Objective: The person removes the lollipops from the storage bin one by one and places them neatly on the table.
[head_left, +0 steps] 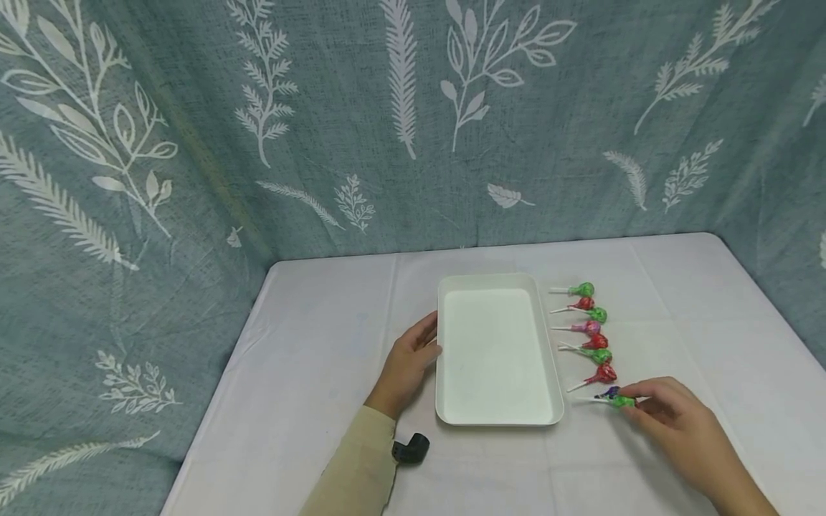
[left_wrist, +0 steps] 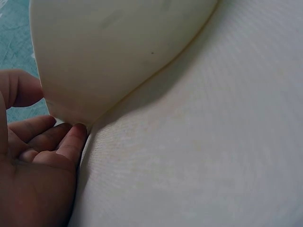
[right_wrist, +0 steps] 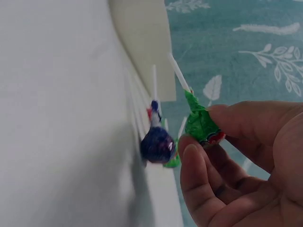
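In the head view my left hand (head_left: 403,365) holds the left side of a white rectangular tray (head_left: 553,387). From the left wrist, its fingers (left_wrist: 73,142) curl against the tray's lower edge. My right hand (head_left: 677,423) pinches a lollipop in a green wrapper (right_wrist: 201,124) between thumb and fingers, its white stick pointing away from the hand. Just beyond it, in the right wrist view, is a dark purple lollipop (right_wrist: 158,144). A column of several red, green and pink lollipops, among them a red one (head_left: 603,373), lies along the tray's right side, sticks toward the tray.
White cloth covers the table (head_left: 323,344). A small black curved object (head_left: 411,450) sits by the left sleeve. Behind the table and at its sides hangs a blue-green curtain (head_left: 323,143) with a white leaf print.
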